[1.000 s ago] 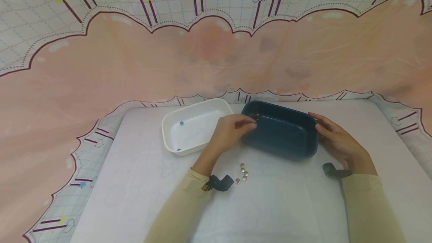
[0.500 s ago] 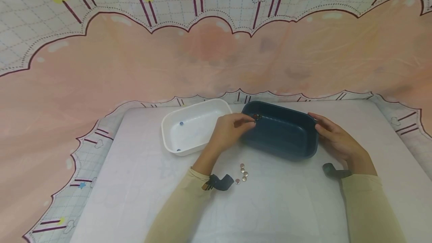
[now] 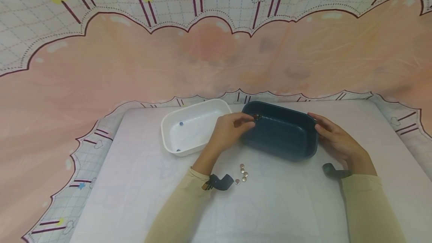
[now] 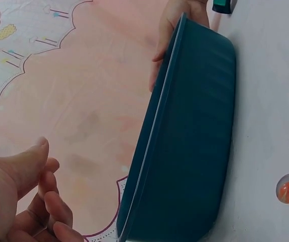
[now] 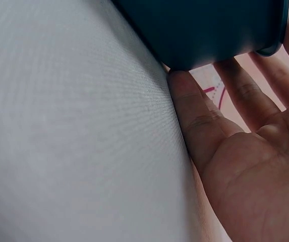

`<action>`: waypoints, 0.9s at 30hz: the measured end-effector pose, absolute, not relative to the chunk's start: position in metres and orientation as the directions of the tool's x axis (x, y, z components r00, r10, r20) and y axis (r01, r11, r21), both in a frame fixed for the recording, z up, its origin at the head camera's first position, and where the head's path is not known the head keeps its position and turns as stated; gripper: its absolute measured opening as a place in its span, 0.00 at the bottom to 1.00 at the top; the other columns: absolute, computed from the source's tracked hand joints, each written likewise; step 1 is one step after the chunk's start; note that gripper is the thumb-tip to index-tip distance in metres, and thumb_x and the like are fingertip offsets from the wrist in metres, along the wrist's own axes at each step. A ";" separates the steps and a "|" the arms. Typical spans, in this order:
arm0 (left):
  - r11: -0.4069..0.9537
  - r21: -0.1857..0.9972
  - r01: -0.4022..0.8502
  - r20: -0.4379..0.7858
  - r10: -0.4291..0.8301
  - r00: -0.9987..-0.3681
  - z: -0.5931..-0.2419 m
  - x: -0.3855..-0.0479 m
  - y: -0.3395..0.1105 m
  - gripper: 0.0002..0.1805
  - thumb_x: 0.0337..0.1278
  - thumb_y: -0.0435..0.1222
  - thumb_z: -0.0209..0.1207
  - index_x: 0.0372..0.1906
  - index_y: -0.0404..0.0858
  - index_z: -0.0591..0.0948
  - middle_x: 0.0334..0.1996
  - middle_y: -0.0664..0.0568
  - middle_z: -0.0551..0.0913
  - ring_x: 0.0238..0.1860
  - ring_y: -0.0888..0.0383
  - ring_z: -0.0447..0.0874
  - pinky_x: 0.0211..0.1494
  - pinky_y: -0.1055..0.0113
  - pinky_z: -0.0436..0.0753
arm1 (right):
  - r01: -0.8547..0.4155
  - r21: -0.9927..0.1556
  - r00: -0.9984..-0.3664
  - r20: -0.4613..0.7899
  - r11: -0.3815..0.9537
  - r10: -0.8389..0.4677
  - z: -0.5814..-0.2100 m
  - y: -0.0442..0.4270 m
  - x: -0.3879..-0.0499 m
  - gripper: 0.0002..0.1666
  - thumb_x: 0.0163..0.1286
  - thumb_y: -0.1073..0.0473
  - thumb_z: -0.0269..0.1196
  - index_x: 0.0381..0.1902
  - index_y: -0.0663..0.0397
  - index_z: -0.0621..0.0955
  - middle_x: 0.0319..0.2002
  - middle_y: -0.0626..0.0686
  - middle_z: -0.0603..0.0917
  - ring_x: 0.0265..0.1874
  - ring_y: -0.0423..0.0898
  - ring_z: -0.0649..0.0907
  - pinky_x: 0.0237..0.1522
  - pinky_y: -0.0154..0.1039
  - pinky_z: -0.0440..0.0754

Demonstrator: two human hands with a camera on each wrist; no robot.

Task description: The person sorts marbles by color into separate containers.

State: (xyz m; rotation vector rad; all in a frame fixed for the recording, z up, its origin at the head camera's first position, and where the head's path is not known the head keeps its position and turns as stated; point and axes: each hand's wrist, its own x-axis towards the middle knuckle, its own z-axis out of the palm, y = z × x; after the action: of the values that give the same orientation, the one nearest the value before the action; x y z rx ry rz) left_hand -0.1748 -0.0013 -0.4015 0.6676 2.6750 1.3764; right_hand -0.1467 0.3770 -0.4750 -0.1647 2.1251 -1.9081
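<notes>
In the head view, my left hand hangs over the left end of a dark blue tub, fingers bent, thumb close to the index finger. Neither that view nor the left wrist view, where the left hand also shows, makes clear whether anything is between the fingertips. Amber marbles lie inside the tub near it. At the tub's right end my right hand rests against the wall and rim. The right wrist view shows its fingers fairly straight, touching the tub.
Left of the tub stands a white tub holding blue marbles. Several loose marbles lie on the white table in front, near the left wrist. A patterned cloth hangs behind the table.
Very little differs. The left fingertips have shifted slightly left; the right hand, both tubs and the marbles stay as they were.
</notes>
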 end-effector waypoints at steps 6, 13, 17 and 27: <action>0.513 0.779 0.361 0.157 0.398 -0.904 -0.401 -0.175 -0.002 0.16 0.67 0.48 0.65 0.53 0.46 0.87 0.36 0.55 0.87 0.38 0.59 0.80 0.39 0.67 0.79 | 0.104 -0.976 -0.957 -0.150 0.191 -0.249 -0.475 0.377 -0.147 0.33 0.83 0.51 0.51 0.81 0.38 0.58 0.77 0.46 0.60 0.65 0.24 0.67 0.57 0.17 0.70; 0.508 0.786 0.353 0.153 0.395 -0.906 -0.401 -0.174 -0.003 0.15 0.67 0.47 0.65 0.52 0.46 0.88 0.37 0.55 0.88 0.39 0.59 0.81 0.39 0.67 0.80 | 0.079 -0.985 -0.954 -0.118 0.151 -0.275 -0.476 0.377 -0.147 0.33 0.83 0.54 0.51 0.81 0.41 0.58 0.73 0.42 0.64 0.63 0.23 0.70 0.57 0.18 0.70; 0.520 0.779 0.351 0.150 0.390 -0.909 -0.401 -0.174 -0.003 0.14 0.67 0.48 0.65 0.52 0.48 0.88 0.39 0.56 0.88 0.40 0.59 0.81 0.41 0.67 0.80 | 0.061 -0.993 -0.948 -0.089 0.100 -0.305 -0.477 0.378 -0.148 0.32 0.84 0.57 0.49 0.81 0.44 0.58 0.72 0.40 0.65 0.63 0.23 0.71 0.57 0.18 0.70; 0.511 0.782 0.357 0.151 0.401 -0.904 -0.405 -0.172 -0.006 0.13 0.66 0.48 0.66 0.50 0.49 0.88 0.36 0.57 0.87 0.37 0.60 0.80 0.39 0.68 0.79 | 0.088 -0.991 -0.952 -0.113 0.099 -0.284 -0.476 0.378 -0.147 0.32 0.84 0.56 0.50 0.81 0.43 0.58 0.71 0.39 0.65 0.63 0.25 0.71 0.58 0.18 0.71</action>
State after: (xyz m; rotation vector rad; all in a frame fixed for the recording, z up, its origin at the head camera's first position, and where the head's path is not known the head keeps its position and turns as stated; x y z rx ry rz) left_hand -0.1717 -0.0057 -0.4052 0.6747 2.6873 1.3732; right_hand -0.1470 0.3779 -0.4756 -0.1947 2.1049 -1.9302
